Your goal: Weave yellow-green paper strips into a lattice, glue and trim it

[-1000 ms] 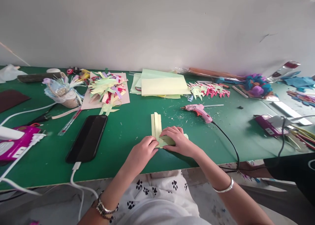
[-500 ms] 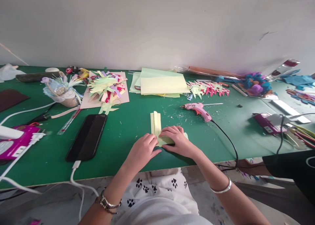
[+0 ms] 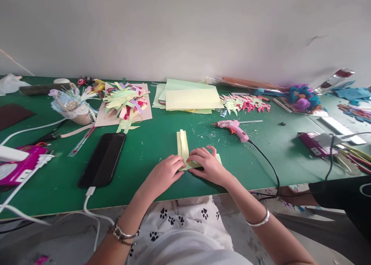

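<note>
In the head view, paper strips (image 3: 183, 143) lay on the table (image 3: 147, 145), under and between both hands' fingertips, with one end poking out ahead. The left hand (image 3: 166, 174) and right hand (image 3: 210, 166) had bent fingers on the corner; I couldn't tell if they pinched or just pressed. It looked like folding strips together. Next seemed to need careful fingers keeping the corner flat.
</note>
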The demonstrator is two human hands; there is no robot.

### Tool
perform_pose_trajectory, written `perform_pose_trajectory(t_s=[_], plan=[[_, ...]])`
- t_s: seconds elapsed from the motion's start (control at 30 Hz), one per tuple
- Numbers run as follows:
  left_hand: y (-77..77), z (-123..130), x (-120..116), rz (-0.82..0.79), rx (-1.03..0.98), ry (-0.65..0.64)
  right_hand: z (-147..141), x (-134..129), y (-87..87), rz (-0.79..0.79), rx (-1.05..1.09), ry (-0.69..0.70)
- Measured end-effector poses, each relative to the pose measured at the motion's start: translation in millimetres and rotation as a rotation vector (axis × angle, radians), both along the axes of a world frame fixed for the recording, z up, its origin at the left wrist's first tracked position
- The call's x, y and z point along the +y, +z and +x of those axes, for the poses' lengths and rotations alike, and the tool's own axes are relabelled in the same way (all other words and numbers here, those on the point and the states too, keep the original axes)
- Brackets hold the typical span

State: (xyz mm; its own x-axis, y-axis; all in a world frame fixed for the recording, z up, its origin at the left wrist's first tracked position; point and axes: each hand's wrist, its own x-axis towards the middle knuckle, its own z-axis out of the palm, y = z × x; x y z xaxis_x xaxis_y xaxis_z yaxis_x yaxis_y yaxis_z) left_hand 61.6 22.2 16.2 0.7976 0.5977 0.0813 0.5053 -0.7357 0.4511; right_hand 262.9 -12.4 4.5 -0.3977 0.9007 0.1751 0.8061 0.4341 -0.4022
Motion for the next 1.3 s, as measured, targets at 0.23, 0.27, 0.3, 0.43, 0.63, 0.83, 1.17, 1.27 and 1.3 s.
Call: perform_pose_trajectory(t_s=[0.23, 0.27, 0.3, 0.43, 0.63, 0.83, 1.17, 1.27, 1.3], plan=[[0.7, -8.2, 6.6, -0.024, -0.035, -0.073, -0.7, 0.0, 0.7, 0.023, -0.027, 0.002], [0.4, -7.9, 5.9, -0.012, -0.042, -0.071, -1.0, -0.2, 0.8, 0.025, -0.026, 0.002], [0.0, -7.3, 5.0, 0.0, -0.048, -0.066, -1.3, -0.3, 0.9, 0.025, -0.025, 0.001], [-2.7, -4.8, 0.9, 0.029, -0.072, -0.033, -2.6, -0.9, 2.4, 0.017, -0.015, -0.008], [-8.5, -2.7, 0.1, 0.065, -0.102, -0.015, -3.8, -1.2, 2.7, 0.009, -0.011, -0.012], [-11.9, -1.6, -1.7, 0.132, -0.116, 0.012, -2.2, 0.4, -0.1, 0.003, -0.009, -0.013], [67.4, 30.0, 36.4, -0.192, -1.062, 0.24, -70.9, -32.4, 33.3, -0.04, 0.914, -0.027], [104.4, 47.7, 75.2, -0.498, -1.516, 0.313, -111.1, -35.7, 37.2, -0.191, 1.153, 0.073], [111.6, 49.7, 88.5, -0.585, -1.591, 0.332, -120.3, -36.8, 36.9, -0.215, 1.228, 0.058]])
